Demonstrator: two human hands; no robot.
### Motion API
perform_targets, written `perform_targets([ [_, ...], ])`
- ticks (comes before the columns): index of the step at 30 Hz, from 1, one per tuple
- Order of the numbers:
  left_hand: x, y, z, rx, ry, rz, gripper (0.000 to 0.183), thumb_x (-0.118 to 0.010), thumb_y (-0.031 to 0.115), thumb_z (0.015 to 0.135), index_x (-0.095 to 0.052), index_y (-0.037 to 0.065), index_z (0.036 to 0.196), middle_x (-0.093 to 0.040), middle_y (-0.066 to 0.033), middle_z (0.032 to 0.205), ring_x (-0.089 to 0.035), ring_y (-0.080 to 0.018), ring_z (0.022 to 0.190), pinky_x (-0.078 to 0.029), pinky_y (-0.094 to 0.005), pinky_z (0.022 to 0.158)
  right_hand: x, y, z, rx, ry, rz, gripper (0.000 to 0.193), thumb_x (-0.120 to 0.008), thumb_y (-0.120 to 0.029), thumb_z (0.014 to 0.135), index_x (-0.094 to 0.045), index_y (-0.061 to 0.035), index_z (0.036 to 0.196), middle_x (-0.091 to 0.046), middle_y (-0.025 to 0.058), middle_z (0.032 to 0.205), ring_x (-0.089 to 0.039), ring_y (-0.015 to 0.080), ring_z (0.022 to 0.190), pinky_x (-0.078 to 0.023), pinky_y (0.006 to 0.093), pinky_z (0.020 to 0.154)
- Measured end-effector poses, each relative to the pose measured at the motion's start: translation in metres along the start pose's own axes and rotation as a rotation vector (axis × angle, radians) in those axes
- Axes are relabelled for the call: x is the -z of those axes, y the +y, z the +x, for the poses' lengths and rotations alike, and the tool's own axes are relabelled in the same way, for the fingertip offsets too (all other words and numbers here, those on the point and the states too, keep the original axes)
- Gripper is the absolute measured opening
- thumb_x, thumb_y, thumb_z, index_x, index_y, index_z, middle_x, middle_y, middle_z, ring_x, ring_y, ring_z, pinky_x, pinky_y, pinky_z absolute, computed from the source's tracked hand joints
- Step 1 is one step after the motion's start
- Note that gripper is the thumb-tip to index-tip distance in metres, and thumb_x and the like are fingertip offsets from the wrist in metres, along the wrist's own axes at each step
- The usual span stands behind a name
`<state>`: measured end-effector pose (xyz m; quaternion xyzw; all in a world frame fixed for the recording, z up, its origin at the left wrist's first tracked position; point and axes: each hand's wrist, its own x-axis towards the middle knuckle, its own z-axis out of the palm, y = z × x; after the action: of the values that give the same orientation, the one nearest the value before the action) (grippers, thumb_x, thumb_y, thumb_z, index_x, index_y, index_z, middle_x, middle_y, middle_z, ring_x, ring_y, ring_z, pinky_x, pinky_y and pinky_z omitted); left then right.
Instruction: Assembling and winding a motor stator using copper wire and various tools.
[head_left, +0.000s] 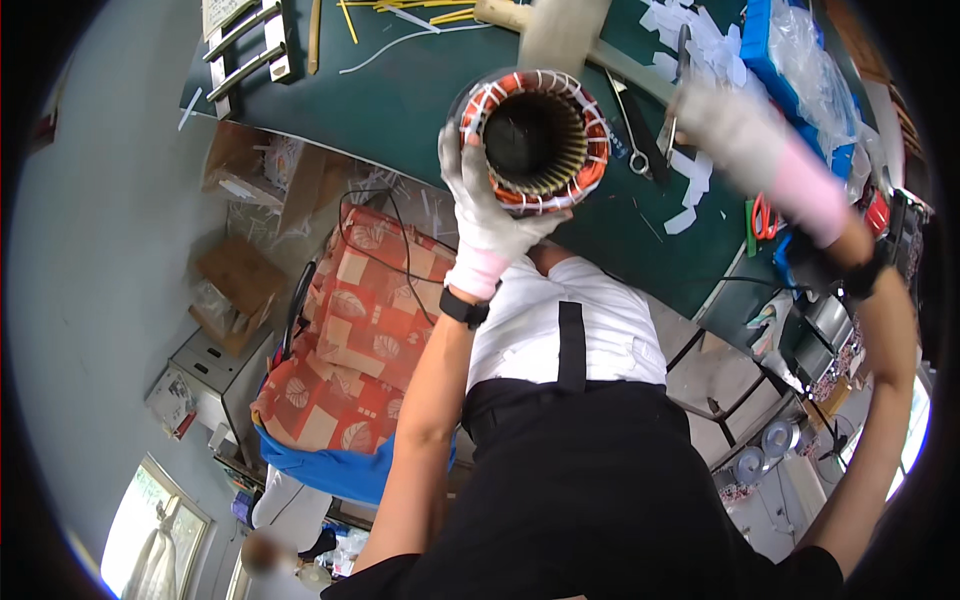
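Observation:
My left hand [488,212], in a white and pink glove, grips the near left side of a motor stator [595,135]. The stator's open bore faces up at me, with slots around its inner wall. White cord laces its orange-red winding. My right hand [722,128], gloved too and smeared by motion, is closed round the handle of a mallet [565,38]. The mallet's pale, blurred head is just beyond the stator's far rim; whether they touch I cannot tell.
The green worktable [380,120] carries a ring spanner [638,150], white paper slips [690,190], yellow strips [452,14] and red-handled scissors [764,217]. A blue bin [765,40] stands at the far right. An orange patterned chair [350,320] sits to my left, near cardboard boxes [240,280].

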<state>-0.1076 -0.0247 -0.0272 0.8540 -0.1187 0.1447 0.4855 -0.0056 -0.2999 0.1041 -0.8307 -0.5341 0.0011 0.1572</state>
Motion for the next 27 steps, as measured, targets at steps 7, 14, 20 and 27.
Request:
perform_targets([
  [7, -0.006, 0.003, 0.024, -0.054, -0.069, -0.116, 0.134, -0.094, 0.029, 0.038, -0.015, 0.014, 0.145, -0.017, -0.024, 0.146, -0.023, -0.0471, 0.134, -0.032, -0.0546, 0.107, 0.008, -0.043, -0.024, -1.018, -0.071, 0.611, 0.02, -0.043, -0.022, 0.099, -0.053, -0.0077, 0.109, -0.053, -0.0011, 0.086, -0.05, 0.0064, 0.065, -0.043, 0.0242, 0.054],
  [14, 0.004, -0.007, 0.027, -0.066, -0.126, -0.144, 0.133, -0.093, 0.034, 0.039, -0.017, 0.013, 0.146, -0.021, -0.0239, 0.146, -0.025, -0.0459, 0.134, -0.034, -0.0538, 0.106, 0.057, -0.017, 0.009, -1.245, 0.615, 1.154, 0.034, -0.039, -0.041, 0.1, -0.05, -0.0113, 0.089, -0.041, -0.0072, 0.064, -0.035, 0.0008, 0.047, -0.026, 0.0174, 0.042],
  [20, 0.012, -0.016, 0.041, -0.134, -0.228, -0.131, 0.123, -0.091, 0.033, 0.046, -0.02, 0.01, 0.145, -0.024, -0.0261, 0.143, -0.029, -0.0458, 0.131, -0.036, -0.0525, 0.104, 0.014, -0.059, -0.014, -0.58, -0.326, 0.384, 0.02, -0.043, -0.011, 0.093, -0.056, 0.0029, 0.097, -0.058, 0.0133, 0.089, -0.058, 0.0197, 0.078, -0.049, 0.0322, 0.067],
  [27, -0.025, 0.011, 0.006, -0.025, 0.093, 0.024, 0.13, -0.086, 0.051, 0.052, -0.008, 0.012, 0.149, -0.014, -0.0265, 0.148, -0.015, -0.0482, 0.137, -0.021, -0.0599, 0.109, 0.015, -0.002, -0.081, -0.795, -0.226, -0.486, 0.036, -0.05, -0.011, 0.09, -0.049, -0.0039, 0.126, -0.057, 0.0186, 0.113, -0.057, 0.0245, 0.104, -0.046, 0.0364, 0.089],
])
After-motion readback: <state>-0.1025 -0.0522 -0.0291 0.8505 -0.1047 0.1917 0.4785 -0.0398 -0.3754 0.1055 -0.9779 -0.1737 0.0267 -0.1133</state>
